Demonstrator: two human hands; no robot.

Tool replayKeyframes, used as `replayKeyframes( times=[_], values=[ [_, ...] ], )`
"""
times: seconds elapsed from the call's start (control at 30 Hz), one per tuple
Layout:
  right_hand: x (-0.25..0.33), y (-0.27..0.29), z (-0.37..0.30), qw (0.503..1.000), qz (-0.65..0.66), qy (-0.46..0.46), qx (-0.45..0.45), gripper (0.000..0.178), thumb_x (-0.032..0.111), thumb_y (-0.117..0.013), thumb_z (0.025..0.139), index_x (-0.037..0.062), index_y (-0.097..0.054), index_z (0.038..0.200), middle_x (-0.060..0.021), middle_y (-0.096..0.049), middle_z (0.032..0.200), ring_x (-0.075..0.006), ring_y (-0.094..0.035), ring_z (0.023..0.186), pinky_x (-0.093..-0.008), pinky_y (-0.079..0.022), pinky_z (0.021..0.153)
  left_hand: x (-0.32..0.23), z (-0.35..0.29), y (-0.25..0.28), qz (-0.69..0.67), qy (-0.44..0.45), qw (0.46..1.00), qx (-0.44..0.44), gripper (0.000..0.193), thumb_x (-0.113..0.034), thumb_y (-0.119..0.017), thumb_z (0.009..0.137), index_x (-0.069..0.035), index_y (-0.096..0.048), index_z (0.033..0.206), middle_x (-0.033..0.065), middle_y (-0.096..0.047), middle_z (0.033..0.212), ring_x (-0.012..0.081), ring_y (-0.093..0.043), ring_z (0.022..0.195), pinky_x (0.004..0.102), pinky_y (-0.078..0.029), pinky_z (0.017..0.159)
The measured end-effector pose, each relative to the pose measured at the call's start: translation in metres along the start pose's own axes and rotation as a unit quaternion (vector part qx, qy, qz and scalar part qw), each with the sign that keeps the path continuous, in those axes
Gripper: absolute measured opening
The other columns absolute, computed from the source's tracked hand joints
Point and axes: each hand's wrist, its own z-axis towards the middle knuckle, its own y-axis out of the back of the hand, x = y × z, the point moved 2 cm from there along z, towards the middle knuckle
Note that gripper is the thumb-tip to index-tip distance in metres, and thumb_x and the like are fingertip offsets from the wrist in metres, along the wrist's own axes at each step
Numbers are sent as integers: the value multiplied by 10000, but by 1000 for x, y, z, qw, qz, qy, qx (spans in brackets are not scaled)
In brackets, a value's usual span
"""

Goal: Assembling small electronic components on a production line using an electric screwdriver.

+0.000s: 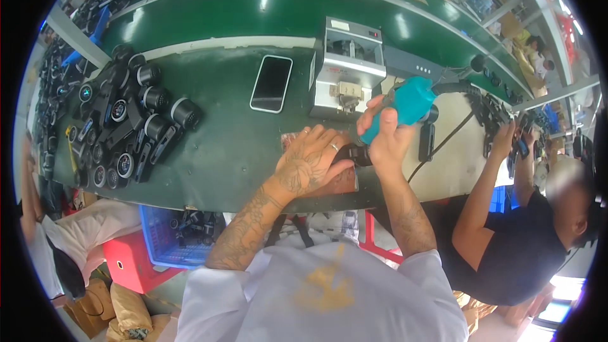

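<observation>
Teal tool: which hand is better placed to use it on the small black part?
Likely right: the right hand grips the teal tool close by the small black part; the left hand lies at that part's left, off the tool.

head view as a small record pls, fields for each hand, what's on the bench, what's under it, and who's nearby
left hand: fingers spread over a reddish-brown piece, thumb beside a small black part
right hand: wrapped around a teal handheld tool, its lower end by the black part
bench left: pile of black parts
bench middle: dark-screened phone, left of a silver-grey machine
below bench: blue crate holding dark items, beside a red stool
nearby, right: person in black
</observation>
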Motion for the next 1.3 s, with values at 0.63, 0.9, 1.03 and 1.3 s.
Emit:
replayKeyframes(
  times=[0.63, 0.9, 1.03, 1.3],
  values=[
    [-5, -28, 35, 999, -34, 39, 1, 436, 455, -552, 1032, 19, -559, 1050, -42, -560, 716, -148, -558, 626, -300, -467, 586, -1, -2, 2, -18, 14, 1000, -10, 300, -274, -554, 974, -52, -621, 1164, 135, -619, 1112, 324, -557, 1074, 487, -441, 962],
    [25, 4, -16, 1000, -19, 20, -10, 736, 667, -603, 910, -46, -538, 1082, -66, -531, 662, -182, -541, 577, -319, -448, 541, 1, -1, 1, -11, -9, 999, -45, 280, -250, -589, 949, -76, -628, 1165, 101, -611, 1073, 305, -551, 1018, 466, -448, 923],
    [21, 8, -25, 1000, -28, 5, -6, 747, 678, -609, 901, -43, -537, 1080, -63, -535, 669, -173, -542, 580, -309, -450, 549, -1, -1, 4, -12, 3, 1000, -22, 287, -259, -579, 955, -46, -625, 1142, 105, -604, 1058, 302, -548, 1022, 459, -443, 933],
    [11, 12, -34, 1000, -14, -25, -7, 692, 664, -617, 905, -14, -528, 1008, -71, -536, 682, -178, -538, 589, -316, -461, 554, -1, -4, -4, -10, -2, 1000, -23, 285, -238, -588, 948, -52, -623, 1161, 97, -596, 1101, 295, -540, 1048, 470, -440, 929]
  ],
)
